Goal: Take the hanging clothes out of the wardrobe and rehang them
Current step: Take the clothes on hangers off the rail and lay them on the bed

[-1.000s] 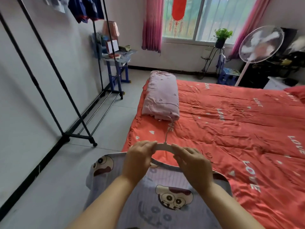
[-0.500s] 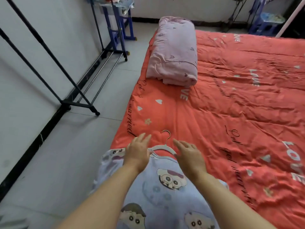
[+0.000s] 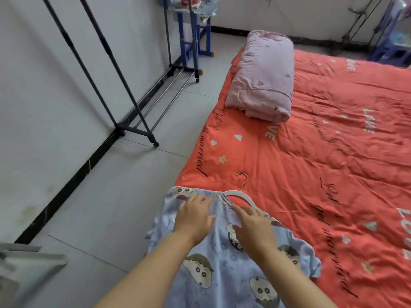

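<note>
A light blue shirt with cartoon faces lies flat on the near corner of the red bed. A white hanger with a metal hook sits in its neckline, hook pointing away from me. My left hand rests flat on the shirt's left shoulder, fingers straight. My right hand lies on the fabric just below the collar, fingers stretched toward the hanger's right arm. Neither hand grips anything.
A black metal clothes rack stands on the grey tile floor along the left wall. A folded pink quilt lies on the bed's far left side. A blue-legged stand is behind the rack. Grey fabric shows at the bottom left.
The shirt on its hanger went from held up in both hands to lying flat on the bed. Both hands let go of the hanger and now rest on the fabric.
</note>
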`<state>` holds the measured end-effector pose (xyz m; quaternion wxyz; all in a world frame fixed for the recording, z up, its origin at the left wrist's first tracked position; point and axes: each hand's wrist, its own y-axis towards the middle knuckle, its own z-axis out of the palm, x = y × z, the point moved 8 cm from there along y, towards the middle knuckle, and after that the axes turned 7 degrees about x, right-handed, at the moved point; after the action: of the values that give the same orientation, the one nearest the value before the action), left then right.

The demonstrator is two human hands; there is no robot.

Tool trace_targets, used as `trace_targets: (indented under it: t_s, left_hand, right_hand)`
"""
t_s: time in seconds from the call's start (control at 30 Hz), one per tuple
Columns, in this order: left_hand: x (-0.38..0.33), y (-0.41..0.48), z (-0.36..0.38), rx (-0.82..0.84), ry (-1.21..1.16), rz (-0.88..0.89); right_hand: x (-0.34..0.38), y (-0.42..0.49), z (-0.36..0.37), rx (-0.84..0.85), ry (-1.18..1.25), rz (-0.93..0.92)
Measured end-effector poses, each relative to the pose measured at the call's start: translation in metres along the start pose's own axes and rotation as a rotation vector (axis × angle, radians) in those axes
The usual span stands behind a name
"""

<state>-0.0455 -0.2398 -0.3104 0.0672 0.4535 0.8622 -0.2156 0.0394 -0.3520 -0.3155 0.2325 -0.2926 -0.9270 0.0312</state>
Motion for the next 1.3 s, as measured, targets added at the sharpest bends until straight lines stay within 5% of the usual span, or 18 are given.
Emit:
trace_targets:
  t_s: [0.3, 0.57, 1.0, 1.3]
  left_hand:
    - [0.071, -0.172, -0.109, -0.207, 0.053, -0.151]
    - [0.175, -0.453, -0.165, -0.432, 0.058, -0.479]
    - [0.223, -0.997, -0.088, -0.697, -0.048, -1.278]
    - [0.168, -1.223, -0.018, -0.866, -0.062, -1.719]
  right_hand:
    - [0.179, -0.060, -0.040, 0.028, -0.079, -0.254]
    - [0.409, -0.200, -0.020, 0.145, -0.182, -0.602]
    - [0.712, -0.578, 0.104, 0.370, -0.228, -1.359]
    - [0.816, -0.798, 0.165, 0.540, -0.219, -1.827]
